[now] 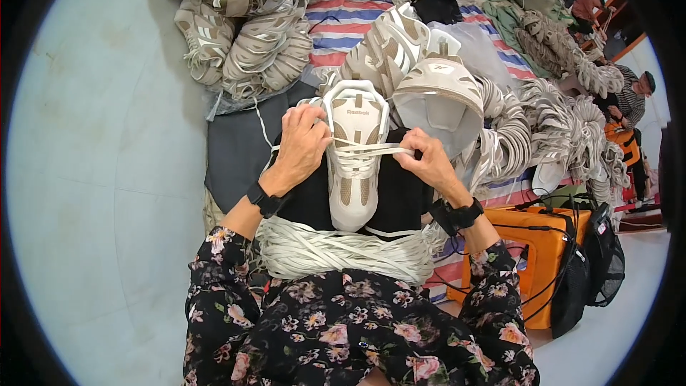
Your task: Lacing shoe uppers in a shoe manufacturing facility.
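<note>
A beige and white sneaker upper lies on black cloth over my lap, its toe pointing toward me. White shoelaces cross over its front, threaded through the lower eyelets. My right hand pinches lace ends pulled out to the right of the shoe. At the shoe's left edge, my left hand is closed with fingers curled around lace; part of its grip is hidden. A thick bundle of white laces lies across my waist, below the toe.
Stacked shoe uppers stand at the far left, more strings of uppers at the right. Another upper sits just beyond my right hand. An orange and black bag with cables is at my right. Other people sit farther right.
</note>
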`<state>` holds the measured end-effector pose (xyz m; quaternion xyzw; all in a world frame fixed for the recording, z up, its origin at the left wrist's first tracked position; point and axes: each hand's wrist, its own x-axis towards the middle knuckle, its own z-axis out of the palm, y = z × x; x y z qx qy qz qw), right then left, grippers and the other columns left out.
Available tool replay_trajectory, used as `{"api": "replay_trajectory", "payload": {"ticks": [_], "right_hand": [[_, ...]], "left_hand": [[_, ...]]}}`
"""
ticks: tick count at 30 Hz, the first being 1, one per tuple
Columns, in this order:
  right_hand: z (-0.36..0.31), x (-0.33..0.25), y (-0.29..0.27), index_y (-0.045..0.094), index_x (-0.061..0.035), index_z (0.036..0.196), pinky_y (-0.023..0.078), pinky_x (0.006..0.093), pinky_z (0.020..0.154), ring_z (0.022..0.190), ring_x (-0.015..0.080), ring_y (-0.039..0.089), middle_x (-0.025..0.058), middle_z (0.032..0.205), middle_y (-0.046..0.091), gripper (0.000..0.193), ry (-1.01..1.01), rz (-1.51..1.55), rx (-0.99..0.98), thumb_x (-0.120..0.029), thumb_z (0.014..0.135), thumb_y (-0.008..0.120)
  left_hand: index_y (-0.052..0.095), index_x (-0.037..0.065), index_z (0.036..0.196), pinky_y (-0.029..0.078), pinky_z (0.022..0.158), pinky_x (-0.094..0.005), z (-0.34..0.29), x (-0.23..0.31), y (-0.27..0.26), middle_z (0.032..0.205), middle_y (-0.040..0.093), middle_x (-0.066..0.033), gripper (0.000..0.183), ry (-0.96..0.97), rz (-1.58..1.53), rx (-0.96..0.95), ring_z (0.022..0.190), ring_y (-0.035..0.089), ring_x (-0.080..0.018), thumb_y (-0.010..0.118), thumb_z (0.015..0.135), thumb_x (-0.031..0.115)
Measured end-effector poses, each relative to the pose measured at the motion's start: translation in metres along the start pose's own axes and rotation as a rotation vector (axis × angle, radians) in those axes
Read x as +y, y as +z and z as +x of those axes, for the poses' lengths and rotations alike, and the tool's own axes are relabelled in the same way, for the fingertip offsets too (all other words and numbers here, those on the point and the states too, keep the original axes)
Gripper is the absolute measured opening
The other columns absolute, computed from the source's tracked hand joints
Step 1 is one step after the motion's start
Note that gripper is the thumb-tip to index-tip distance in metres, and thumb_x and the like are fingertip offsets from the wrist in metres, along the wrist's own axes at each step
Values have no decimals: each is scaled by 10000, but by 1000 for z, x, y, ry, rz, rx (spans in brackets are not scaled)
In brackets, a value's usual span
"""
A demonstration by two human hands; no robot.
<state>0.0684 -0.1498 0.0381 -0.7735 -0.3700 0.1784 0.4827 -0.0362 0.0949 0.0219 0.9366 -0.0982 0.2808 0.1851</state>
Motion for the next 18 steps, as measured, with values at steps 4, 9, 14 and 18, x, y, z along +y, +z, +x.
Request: {"api": "replay_trajectory", "payload": {"ticks": [4,9,14,18], "right_hand": [[-3,6,-5,600,-9,721,391,259,624,679,135,481,32,699,525,121,-21,-63,-55,-125,742,627],[2,18,-4,616,-31,699,413,275,638,691,135,505,32,693,559,128,-73,138,-157,-139,763,637],[8,21,16,629,-34,709,454,321,663,723,206,557,73,679,598,135,-226,20,-69,-159,754,603],[17,23,37,645,-69,809,444,359,740,808,242,557,146,833,604,164,-190,-119,-89,-196,705,654]], "left_hand": [[536,40,779,308,892,-440,-3,-2,1,1015,480,-96,142,12,-23,-7,1042,415,-302,637,689,83],[524,12,786,332,883,-451,2,5,-4,1042,482,-157,136,34,20,66,1034,434,-358,607,689,60],[542,31,743,331,877,-463,-7,-6,-26,1009,500,-135,135,-52,89,31,1019,445,-350,619,652,95],[544,56,705,341,855,-464,-43,-61,-64,1010,514,-133,185,-123,275,118,1014,460,-345,648,593,159]]}}
